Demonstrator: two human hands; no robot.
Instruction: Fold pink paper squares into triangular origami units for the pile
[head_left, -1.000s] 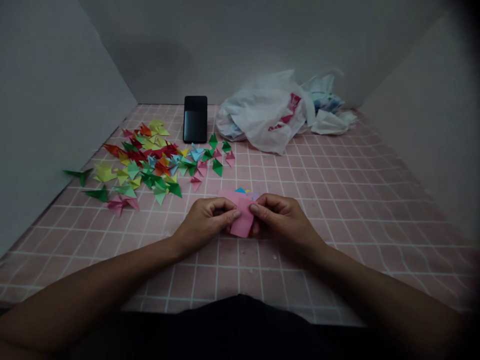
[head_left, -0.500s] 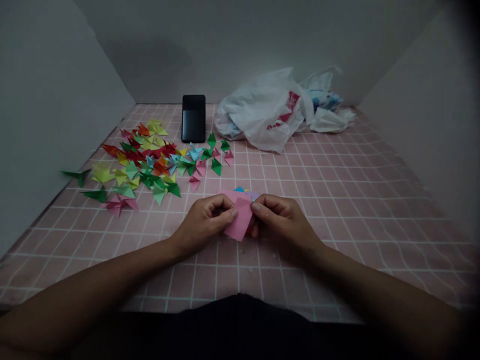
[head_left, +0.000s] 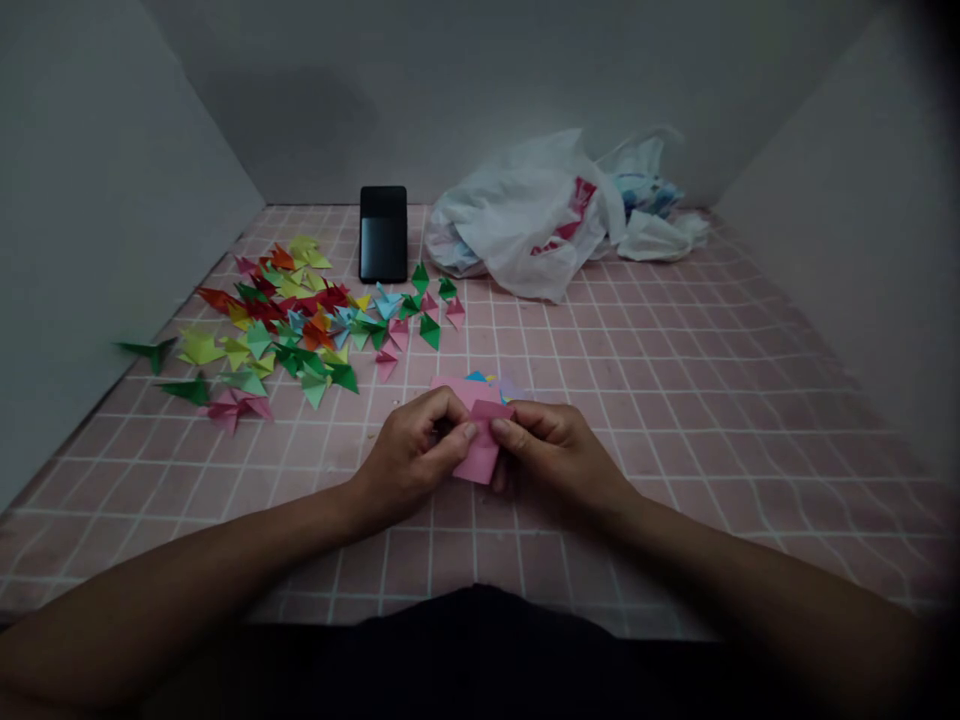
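The left hand [head_left: 409, 465] and right hand [head_left: 559, 465] pinch a folded pink paper [head_left: 481, 452] between their fingers [head_left: 459, 432], near scattered origami pieces [head_left: 300, 330] on the desk [head_left: 675, 420].

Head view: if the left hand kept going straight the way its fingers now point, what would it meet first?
The left hand would meet the folded pink paper, which its fingertips seem to be touching; the right hand lies just beyond, though depth is hard to judge.

**Both hands pinching at centre**

I have my left hand [head_left: 409, 462] and right hand [head_left: 559, 462] just apart, centre and near me, thumbs [head_left: 466, 431] facing and fingers [head_left: 439, 405] curled into a pinch. My left forearm [head_left: 225, 560] and right forearm [head_left: 742, 570] angle inward from the near corners, wrists low.
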